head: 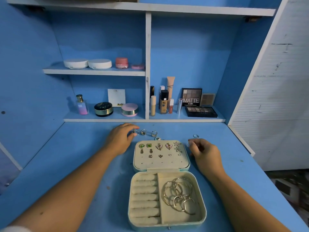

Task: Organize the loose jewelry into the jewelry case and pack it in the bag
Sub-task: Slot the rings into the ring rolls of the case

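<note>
Head view: left hand (119,139) pinches round metal ring (135,131).

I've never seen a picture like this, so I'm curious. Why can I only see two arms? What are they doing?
The camera sits on a person's head, looking down, so only their arms show. On the blue desk lies an open jewelry case: earrings pinned in its lid, gold hoops in its bottom. The left hand pinches a ring from a row of loose rings behind the case. The right hand is curled beside the lid; I cannot tell whether it holds anything.
</note>
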